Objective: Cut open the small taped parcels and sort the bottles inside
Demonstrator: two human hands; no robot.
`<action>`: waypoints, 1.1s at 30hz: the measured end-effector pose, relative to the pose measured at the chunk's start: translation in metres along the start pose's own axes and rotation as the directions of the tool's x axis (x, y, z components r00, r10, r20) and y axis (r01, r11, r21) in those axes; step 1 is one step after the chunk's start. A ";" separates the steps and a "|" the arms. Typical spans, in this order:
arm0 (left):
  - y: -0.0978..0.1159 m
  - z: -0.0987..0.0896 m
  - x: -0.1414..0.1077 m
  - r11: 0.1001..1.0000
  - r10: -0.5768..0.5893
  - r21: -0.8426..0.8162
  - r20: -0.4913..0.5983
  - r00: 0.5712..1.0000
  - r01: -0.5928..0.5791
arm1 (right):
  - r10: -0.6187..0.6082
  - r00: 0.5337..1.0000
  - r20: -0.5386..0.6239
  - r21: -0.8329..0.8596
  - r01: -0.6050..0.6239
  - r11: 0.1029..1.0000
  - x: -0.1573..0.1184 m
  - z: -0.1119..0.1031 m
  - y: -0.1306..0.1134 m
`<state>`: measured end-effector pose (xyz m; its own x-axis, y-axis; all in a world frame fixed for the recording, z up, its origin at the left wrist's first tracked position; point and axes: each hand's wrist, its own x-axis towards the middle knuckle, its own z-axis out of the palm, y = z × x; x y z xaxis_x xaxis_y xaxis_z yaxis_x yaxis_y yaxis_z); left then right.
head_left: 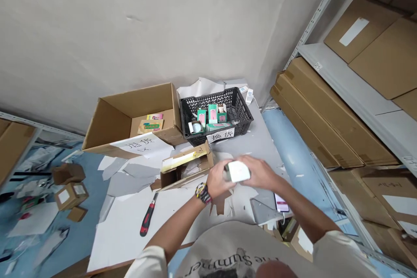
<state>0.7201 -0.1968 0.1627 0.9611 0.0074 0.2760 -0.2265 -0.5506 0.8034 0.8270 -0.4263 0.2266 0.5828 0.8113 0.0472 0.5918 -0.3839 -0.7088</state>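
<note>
A small white box [239,171] is held up over the front of the table, between my two hands. My left hand [220,180], with a beaded bracelet at its wrist, is closed on the box's left side. The fingers of my right hand [259,173] wrap its right side. Just beyond my left hand lies an opened cardboard box [185,163] with yellow tape along it. Farther back, a black plastic basket [216,95] holds several small green, white and pink boxes [213,114].
Left of the basket stands a large open carton [107,115] with small packets inside. A red-and-black utility knife [149,217] lies on the table's left part. A phone [280,203] rests at the right edge. Shelves with cartons [329,113] rise at right; boxes and wrappings litter the left floor.
</note>
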 end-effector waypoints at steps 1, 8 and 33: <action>0.004 0.002 0.036 0.999 0.049 -0.017 -0.048 0.998 -0.050 | -0.034 0.996 -0.077 -0.013 0.033 0.999 0.014 -0.026 0.008; -0.004 0.012 0.192 0.981 0.022 -0.182 -0.236 0.972 -0.067 | 0.019 0.906 -0.423 -0.218 -0.122 0.968 0.161 -0.099 0.096; -0.136 -0.159 -0.155 0.412 -0.911 -0.744 -0.322 0.259 0.526 | 0.484 0.865 -0.134 0.560 -0.337 0.757 0.098 0.190 0.051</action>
<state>0.5769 0.0098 0.0940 0.4038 0.7722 -0.4905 0.2944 0.3979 0.8689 0.8087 -0.2822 0.0618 0.8650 0.4565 -0.2083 -0.0603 -0.3174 -0.9464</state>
